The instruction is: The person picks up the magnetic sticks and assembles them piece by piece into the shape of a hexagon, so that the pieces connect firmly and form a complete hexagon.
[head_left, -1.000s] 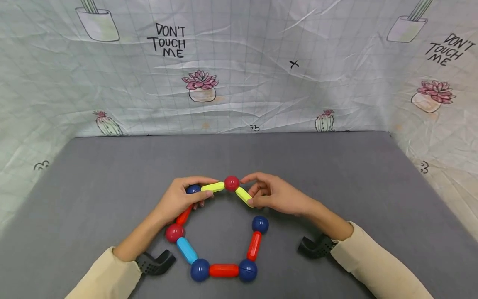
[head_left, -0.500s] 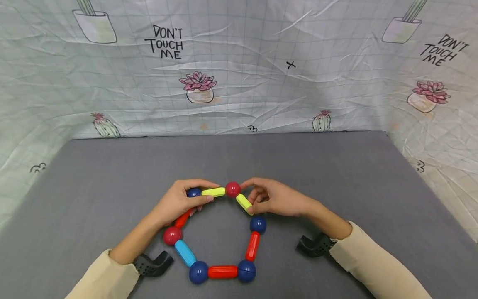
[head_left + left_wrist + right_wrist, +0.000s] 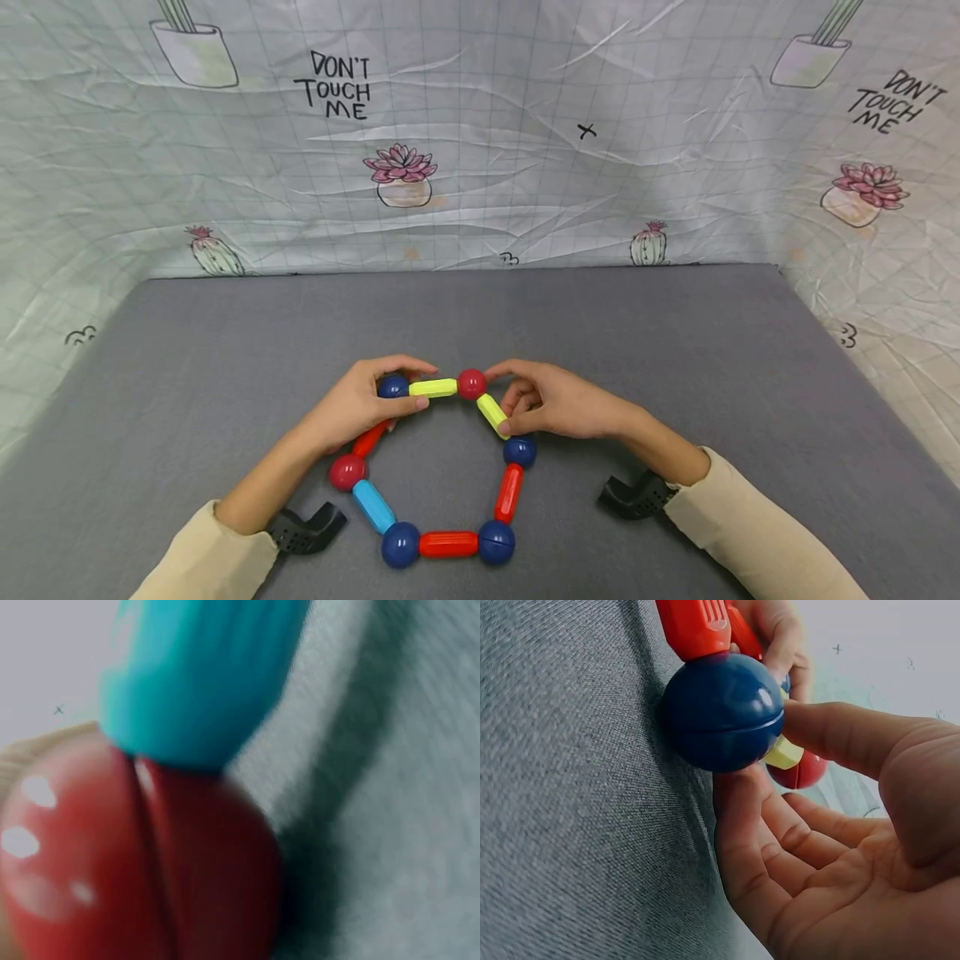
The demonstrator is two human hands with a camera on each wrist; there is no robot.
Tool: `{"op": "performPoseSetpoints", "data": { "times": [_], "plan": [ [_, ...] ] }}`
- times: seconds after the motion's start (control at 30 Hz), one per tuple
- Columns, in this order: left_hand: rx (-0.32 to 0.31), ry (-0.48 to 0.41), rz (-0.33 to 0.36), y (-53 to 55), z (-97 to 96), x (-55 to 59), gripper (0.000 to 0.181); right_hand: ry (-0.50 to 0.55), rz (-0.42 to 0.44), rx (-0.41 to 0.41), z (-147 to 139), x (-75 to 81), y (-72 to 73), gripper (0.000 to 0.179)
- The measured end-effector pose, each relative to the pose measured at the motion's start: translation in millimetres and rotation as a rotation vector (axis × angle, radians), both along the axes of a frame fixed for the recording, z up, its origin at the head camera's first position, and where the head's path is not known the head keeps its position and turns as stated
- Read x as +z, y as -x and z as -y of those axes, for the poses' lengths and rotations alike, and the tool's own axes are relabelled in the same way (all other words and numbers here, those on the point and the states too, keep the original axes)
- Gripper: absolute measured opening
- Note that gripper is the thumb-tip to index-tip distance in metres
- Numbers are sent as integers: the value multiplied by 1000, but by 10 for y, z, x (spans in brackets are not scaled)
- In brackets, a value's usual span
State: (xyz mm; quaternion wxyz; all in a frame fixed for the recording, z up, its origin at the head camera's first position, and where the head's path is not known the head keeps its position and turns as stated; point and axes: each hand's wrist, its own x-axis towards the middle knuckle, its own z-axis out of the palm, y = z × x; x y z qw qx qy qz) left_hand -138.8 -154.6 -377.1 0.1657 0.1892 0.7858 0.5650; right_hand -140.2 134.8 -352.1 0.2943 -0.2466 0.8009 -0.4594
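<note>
On the grey surface lies a ring of coloured magnetic rods and balls. My left hand reaches around a blue ball, thumb and index finger on either side of a yellow rod. That rod runs to a red ball. My right hand pinches a second yellow rod near its lower end, its index fingertip at the red ball. This rod's lower end is at another blue ball; the thumb partly hides the joint. The left wrist view shows a red ball against a light blue rod.
Nearer me, the ring continues with red rods, blue balls and the light blue rod. Black wrist devices sit below both forearms. A printed white cloth hangs behind the grey table.
The red ball and right yellow rod have come down toward me, and that rod's end now reaches the right blue ball. My right hand moved down with it; the left index finger lifted slightly.
</note>
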Motion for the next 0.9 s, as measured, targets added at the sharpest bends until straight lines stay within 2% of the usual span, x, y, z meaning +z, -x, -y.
{"op": "performPoseSetpoints", "data": {
  "times": [0.1,0.23,0.33,0.4,0.53,0.63,0.77,0.9],
  "plan": [
    [17,26,-44,-3,-25,32,45,-7,-14,-21,-38,10,-7,61],
    [2,-11,-88,-1,-89,38,56,-20,-56,-54,-117,1,2,62],
    [4,-54,-78,30,-153,46,59,-15,-93,-80,-181,-11,23,61],
    [52,-48,-69,65,-200,67,61,-5,-115,-103,-222,-17,35,61],
    [200,-2,-34,129,-300,104,60,1,-169,-156,-307,-42,53,57],
    [284,90,-48,142,-357,101,55,-8,-215,-185,-347,-75,65,54],
    [338,217,-112,127,-385,73,46,-25,-264,-194,-353,-131,80,50],
    [350,261,-137,114,-400,66,45,-43,-314,-205,-344,-158,84,47]
  ]
}}
